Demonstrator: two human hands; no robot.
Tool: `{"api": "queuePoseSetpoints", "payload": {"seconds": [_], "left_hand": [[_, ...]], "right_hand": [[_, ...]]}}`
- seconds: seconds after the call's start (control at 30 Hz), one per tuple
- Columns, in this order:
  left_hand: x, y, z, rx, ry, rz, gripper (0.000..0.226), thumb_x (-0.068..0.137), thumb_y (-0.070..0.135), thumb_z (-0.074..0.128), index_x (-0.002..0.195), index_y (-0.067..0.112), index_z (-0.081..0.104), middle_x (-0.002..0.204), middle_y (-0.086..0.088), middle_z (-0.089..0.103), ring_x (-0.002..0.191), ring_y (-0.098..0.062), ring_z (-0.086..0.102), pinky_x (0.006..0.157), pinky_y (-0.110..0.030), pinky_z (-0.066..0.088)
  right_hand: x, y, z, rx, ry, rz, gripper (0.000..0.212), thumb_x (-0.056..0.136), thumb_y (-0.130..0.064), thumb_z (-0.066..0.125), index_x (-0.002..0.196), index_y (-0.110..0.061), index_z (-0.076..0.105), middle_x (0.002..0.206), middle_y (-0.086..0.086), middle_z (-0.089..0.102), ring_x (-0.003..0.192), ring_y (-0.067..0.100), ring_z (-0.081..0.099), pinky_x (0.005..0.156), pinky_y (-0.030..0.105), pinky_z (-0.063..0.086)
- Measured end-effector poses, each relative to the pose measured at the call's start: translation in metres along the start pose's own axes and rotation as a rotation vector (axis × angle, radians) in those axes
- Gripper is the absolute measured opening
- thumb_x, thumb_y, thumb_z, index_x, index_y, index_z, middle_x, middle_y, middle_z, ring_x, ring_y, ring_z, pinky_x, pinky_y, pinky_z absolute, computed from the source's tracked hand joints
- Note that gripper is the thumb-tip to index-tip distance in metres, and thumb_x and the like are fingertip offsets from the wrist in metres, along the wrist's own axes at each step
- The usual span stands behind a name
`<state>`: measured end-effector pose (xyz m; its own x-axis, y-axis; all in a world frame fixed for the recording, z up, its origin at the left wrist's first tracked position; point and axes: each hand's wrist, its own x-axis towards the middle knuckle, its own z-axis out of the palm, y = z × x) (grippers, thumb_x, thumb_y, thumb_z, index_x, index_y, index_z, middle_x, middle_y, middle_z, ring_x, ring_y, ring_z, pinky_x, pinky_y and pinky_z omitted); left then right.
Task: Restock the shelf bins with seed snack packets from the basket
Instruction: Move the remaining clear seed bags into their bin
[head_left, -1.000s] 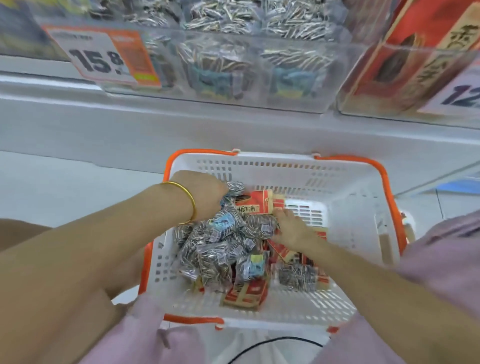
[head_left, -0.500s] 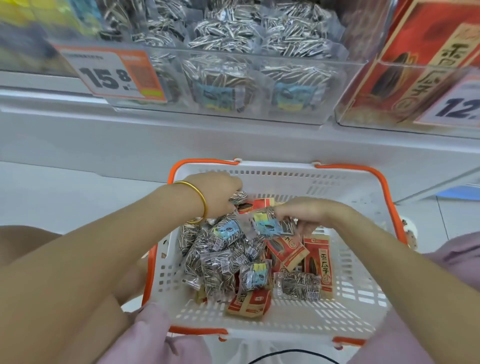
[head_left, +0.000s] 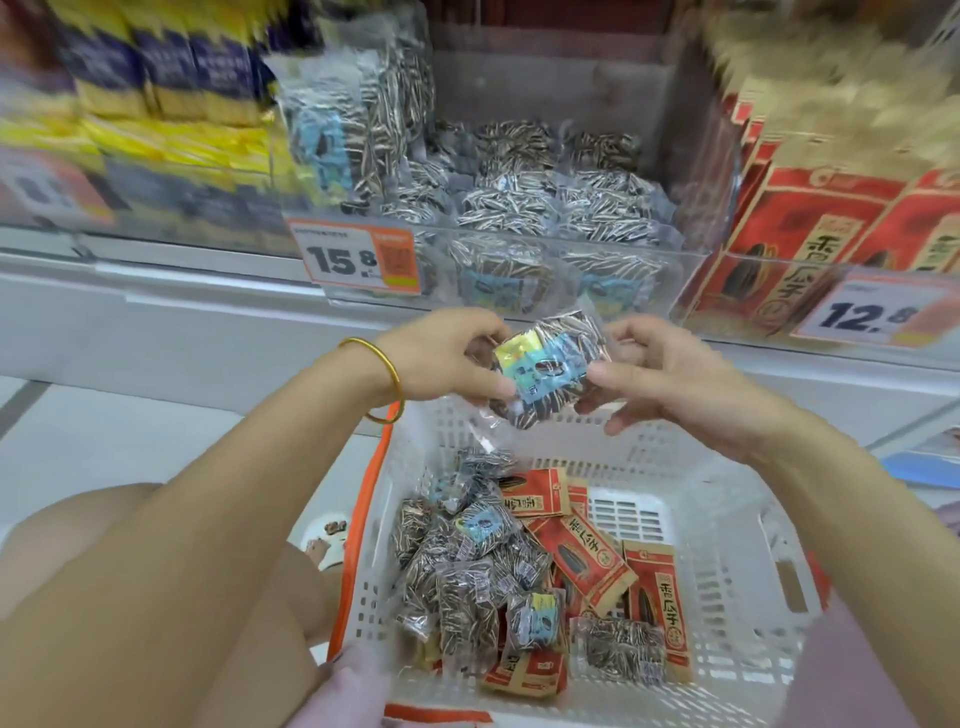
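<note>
Head view: left hand (head_left: 447, 358) and right hand (head_left: 675, 384), both grips tight on one seed-packet bundle (head_left: 545, 369) above one basket (head_left: 737, 545).

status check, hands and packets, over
Left hand and right hand grip clear seed packets, count unclear, above the basket. Clear bin ahead, part full. Nothing between.

Left price tag (head_left: 358, 260) reads 15.8, right tag (head_left: 862, 314) 12.8.

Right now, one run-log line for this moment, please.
left hand: grips seed packets | right hand: grips same packets | position: above basket, near clear bin | placed: not yet
</note>
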<state>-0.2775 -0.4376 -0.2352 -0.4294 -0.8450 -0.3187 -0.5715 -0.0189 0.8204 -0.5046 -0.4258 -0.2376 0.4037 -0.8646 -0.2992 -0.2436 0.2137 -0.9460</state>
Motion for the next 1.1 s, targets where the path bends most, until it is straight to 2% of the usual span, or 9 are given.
{"api": "queuePoseSetpoints", "payload": {"seconds": [0.1, 0.23, 0.43, 0.53, 0.63, 0.7, 0.77, 0.93, 1.1], "left_hand": [[-0.01, 0.005, -0.016, -0.09, 0.126, 0.078, 0.029, 0.081, 0.002, 0.069, 0.105, 0.015, 0.058, 0.106, -0.018, 0.067, 0.095, -0.026, 0.066, 0.085, -0.037, 0.056], [-0.022, 0.008, -0.033, -0.196, 0.221, 0.141, 0.029, 0.083, -0.002, 0.064, 0.108, 0.01, 0.058, 0.097, -0.013, 0.067, 0.081, -0.013, 0.065, 0.076, -0.03, 0.058], [-0.033, 0.007, -0.048, -0.223, 0.302, 0.168, 0.032, 0.084, 0.001, 0.064, 0.113, 0.012, 0.058, 0.09, 0.0, 0.069, 0.078, -0.009, 0.066, 0.068, -0.023, 0.056], [-0.037, 0.01, -0.054, -0.251, 0.388, 0.19, 0.029, 0.083, 0.003, 0.066, 0.107, 0.016, 0.06, 0.088, -0.003, 0.069, 0.075, -0.009, 0.065, 0.068, -0.025, 0.057], [-0.039, 0.01, -0.067, -0.3, 0.711, 0.222, 0.023, 0.085, 0.011, 0.066, 0.103, 0.022, 0.058, 0.099, -0.004, 0.065, 0.09, -0.017, 0.064, 0.078, -0.035, 0.057], [-0.042, 0.006, -0.081, -0.314, 1.031, 0.226, 0.019, 0.084, 0.013, 0.065, 0.096, 0.025, 0.058, 0.094, 0.004, 0.061, 0.094, -0.016, 0.062, 0.083, -0.039, 0.055], [-0.045, -0.001, -0.094, -0.329, 1.214, 0.183, 0.018, 0.083, 0.008, 0.06, 0.096, 0.022, 0.058, 0.088, 0.008, 0.058, 0.091, -0.013, 0.059, 0.087, -0.044, 0.053], [-0.042, -0.015, -0.106, -0.488, 1.214, 0.022, 0.025, 0.083, 0.001, 0.054, 0.1, 0.019, 0.059, 0.102, -0.008, 0.063, 0.101, -0.025, 0.062, 0.09, -0.043, 0.052], [-0.047, -0.005, -0.094, -0.327, 1.026, -0.036, 0.022, 0.085, 0.001, 0.052, 0.074, 0.019, 0.056, 0.072, 0.001, 0.06, 0.055, -0.005, 0.058, 0.045, -0.015, 0.043]], "right_hand": [[0.006, -0.028, 0.007, 0.001, 0.065, -0.132, 0.047, 0.078, -0.027, 0.063, 0.118, -0.007, 0.047, 0.102, 0.02, 0.067, 0.079, 0.026, 0.071, 0.061, 0.032, 0.058], [0.019, -0.057, 0.018, -0.013, 0.082, -0.212, 0.032, 0.093, -0.015, 0.053, 0.123, -0.006, 0.046, 0.098, 0.013, 0.067, 0.073, 0.023, 0.07, 0.064, 0.033, 0.06], [0.031, -0.076, 0.033, -0.006, 0.061, -0.231, 0.011, 0.095, -0.014, 0.051, 0.106, -0.013, 0.053, 0.092, 0.008, 0.069, 0.071, 0.021, 0.069, 0.062, 0.032, 0.059], [0.041, -0.088, 0.041, -0.111, 0.102, -0.333, 0.016, 0.09, -0.013, 0.06, 0.103, -0.019, 0.053, 0.092, 0.004, 0.068, 0.071, 0.016, 0.067, 0.064, 0.036, 0.058], [0.058, -0.116, 0.048, -0.084, 0.246, -0.538, 0.02, 0.091, -0.011, 0.061, 0.104, -0.023, 0.053, 0.094, 0.003, 0.066, 0.074, 0.011, 0.065, 0.063, 0.031, 0.058], [0.073, -0.134, 0.057, -0.036, 0.312, -0.639, 0.02, 0.091, -0.014, 0.06, 0.099, -0.029, 0.051, 0.101, 0.003, 0.065, 0.081, 0.014, 0.067, 0.064, 0.031, 0.058], [0.091, -0.144, 0.07, -0.064, 0.335, -0.689, 0.021, 0.09, -0.015, 0.061, 0.098, -0.032, 0.049, 0.108, 0.004, 0.062, 0.088, 0.014, 0.066, 0.066, 0.031, 0.057], [0.119, -0.138, 0.093, -0.177, 0.367, -0.687, 0.028, 0.089, -0.015, 0.062, 0.113, -0.023, 0.05, 0.105, -0.004, 0.059, 0.092, 0.016, 0.063, 0.067, 0.032, 0.059], [0.108, -0.129, 0.09, -0.043, 0.398, -0.649, 0.028, 0.086, -0.019, 0.064, 0.111, -0.023, 0.051, 0.108, 0.006, 0.062, 0.09, 0.019, 0.065, 0.065, 0.034, 0.059]]}}
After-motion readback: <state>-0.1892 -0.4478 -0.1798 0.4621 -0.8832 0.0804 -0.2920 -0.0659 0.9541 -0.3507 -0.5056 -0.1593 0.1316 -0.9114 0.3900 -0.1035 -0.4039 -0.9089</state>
